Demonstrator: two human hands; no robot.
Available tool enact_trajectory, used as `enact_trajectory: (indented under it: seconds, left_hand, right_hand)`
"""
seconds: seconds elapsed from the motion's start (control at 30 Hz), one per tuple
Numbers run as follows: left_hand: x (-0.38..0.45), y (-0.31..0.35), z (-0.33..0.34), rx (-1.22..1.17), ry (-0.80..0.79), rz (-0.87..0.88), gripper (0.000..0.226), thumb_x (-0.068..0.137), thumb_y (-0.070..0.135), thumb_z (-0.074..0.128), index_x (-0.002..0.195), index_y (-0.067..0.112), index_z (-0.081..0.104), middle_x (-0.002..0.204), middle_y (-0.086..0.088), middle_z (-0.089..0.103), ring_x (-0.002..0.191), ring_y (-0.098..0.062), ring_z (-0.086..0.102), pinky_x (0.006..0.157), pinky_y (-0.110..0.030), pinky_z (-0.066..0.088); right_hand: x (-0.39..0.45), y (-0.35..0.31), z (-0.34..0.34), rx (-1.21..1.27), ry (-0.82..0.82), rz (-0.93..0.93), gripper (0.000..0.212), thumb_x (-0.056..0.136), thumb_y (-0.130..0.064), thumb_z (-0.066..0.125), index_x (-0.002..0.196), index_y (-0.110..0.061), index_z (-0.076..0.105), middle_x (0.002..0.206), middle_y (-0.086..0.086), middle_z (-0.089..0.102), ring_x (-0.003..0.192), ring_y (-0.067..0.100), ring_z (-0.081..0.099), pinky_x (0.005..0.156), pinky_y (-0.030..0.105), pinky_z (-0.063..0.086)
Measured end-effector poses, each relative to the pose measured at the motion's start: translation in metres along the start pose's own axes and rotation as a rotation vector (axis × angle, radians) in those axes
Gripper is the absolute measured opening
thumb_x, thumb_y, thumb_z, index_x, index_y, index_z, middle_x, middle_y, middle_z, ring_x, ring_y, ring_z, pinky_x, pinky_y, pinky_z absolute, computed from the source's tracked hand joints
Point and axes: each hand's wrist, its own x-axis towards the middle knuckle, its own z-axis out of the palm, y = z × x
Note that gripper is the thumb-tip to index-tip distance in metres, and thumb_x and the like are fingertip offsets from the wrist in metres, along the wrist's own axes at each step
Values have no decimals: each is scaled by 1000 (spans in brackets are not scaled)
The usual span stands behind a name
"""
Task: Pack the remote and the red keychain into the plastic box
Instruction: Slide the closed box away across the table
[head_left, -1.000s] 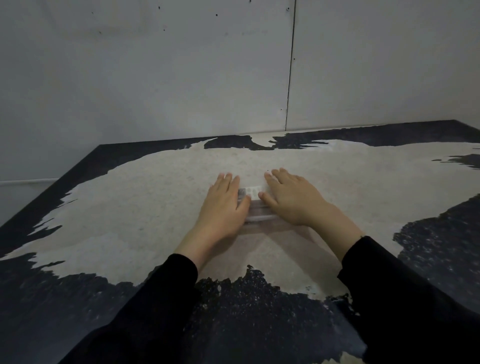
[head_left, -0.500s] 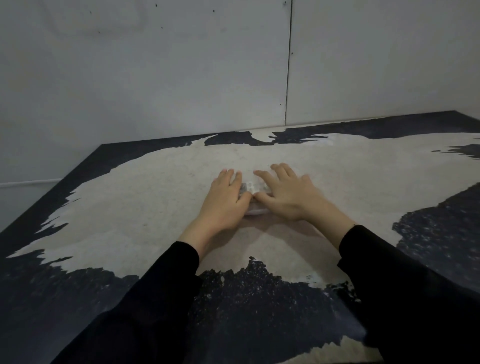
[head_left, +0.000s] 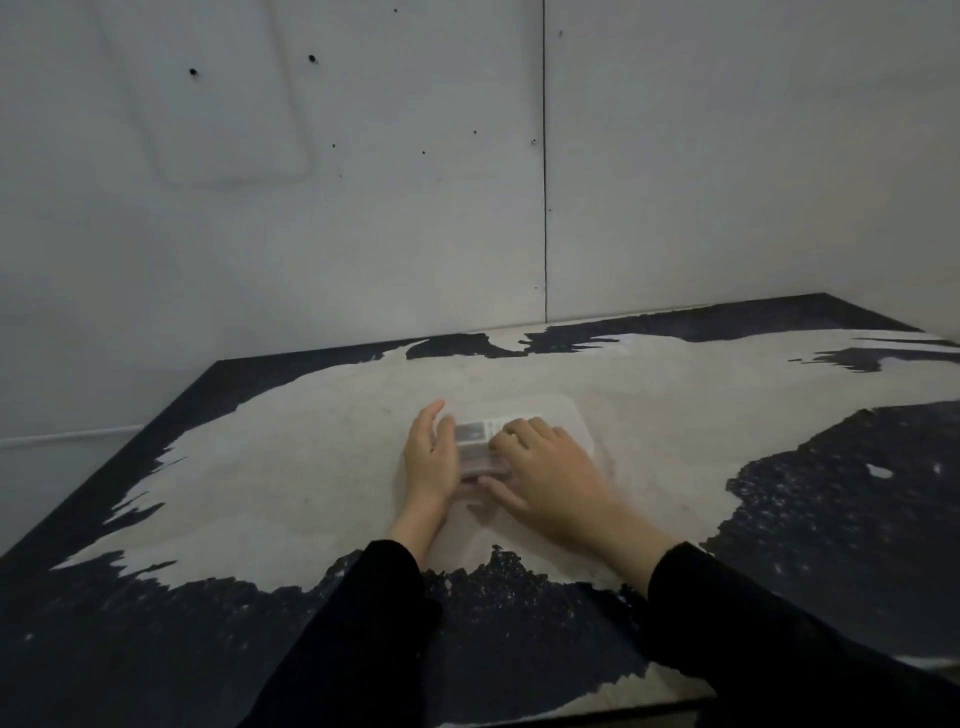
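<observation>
A clear plastic box (head_left: 574, 422) with its lid on lies on the table's pale middle. A white label (head_left: 491, 430) with a dark patch shows on top between my hands. My left hand (head_left: 430, 460) holds the box's left side with the fingers pointing away from me. My right hand (head_left: 551, 474) lies over the lid, fingers on top and thumb along the near edge. A blurred dark reddish shape (head_left: 483, 464) shows through the plastic; I cannot tell the remote or the red keychain apart.
The table (head_left: 291, 467) is black with a large worn pale patch. Grey wall panels (head_left: 363, 208) stand close behind it, and the table's left edge runs diagonally. My black sleeves (head_left: 779, 639) cover the near part.
My left hand has slid off the lid to the box's left side. My right hand has spread further over the top. My head has tipped up, so more wall shows.
</observation>
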Motion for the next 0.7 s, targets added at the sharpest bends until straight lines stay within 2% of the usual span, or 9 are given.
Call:
enact_trajectory:
  seconds: [0.1,0.17,0.3,0.37,0.43,0.57,0.63,0.7]
  left_hand:
    - [1,-3,-1,20,-1,31,42,95,31,34,133,15,44,141,-7,46,125,-15,42,101,-27,31]
    - [1,-7,2,51,-19,45,45,96,35,33,136,14,41,143,-7,44,127,-16,41,104,-27,30]
    - [7,-6,21,286,-194,194,47,94,37,36,135,14,41,138,-9,49,122,-18,46,102,-31,35]
    - [17,-2,36,404,-265,289,47,94,35,38,136,13,39,137,-11,50,125,-25,46,104,-34,34]
    - [27,5,52,423,-295,296,51,94,38,37,139,15,33,142,-11,46,129,-26,42,107,-37,34]
    - [51,12,102,540,-377,319,49,91,35,40,135,14,41,140,-10,47,128,-26,42,107,-39,34]
    - [65,19,131,589,-425,348,47,90,31,41,133,13,43,139,-10,47,127,-26,42,107,-38,34]
    - [74,24,154,614,-467,362,48,90,31,41,134,12,43,139,-10,47,128,-27,41,106,-37,33]
  right_hand:
    - [-4,10,1,-52,-40,-51,32,94,-31,42,123,-19,49,128,2,56,114,19,53,99,35,46]
    - [-4,23,-3,-78,-70,-46,36,94,-23,47,130,-23,46,134,2,53,121,20,51,105,37,42]
    - [-3,62,-12,-169,-118,57,46,94,-15,43,138,-30,38,145,1,45,130,22,43,106,40,37]
    - [5,82,-15,-179,-143,147,44,93,-20,41,136,-28,40,143,2,46,129,25,43,101,42,38]
    - [13,99,-18,-156,-161,259,42,90,-34,39,131,-25,43,137,4,50,125,26,44,99,44,39]
    - [24,156,-23,-226,-185,511,67,84,-65,32,125,-13,42,135,11,49,123,32,42,98,49,33]
    - [29,190,-26,-246,-139,625,70,85,-67,32,125,-10,41,133,14,50,122,33,43,96,47,34]
    - [33,217,-27,-253,-108,698,64,89,-60,34,125,-7,41,131,16,51,121,34,44,95,46,36]
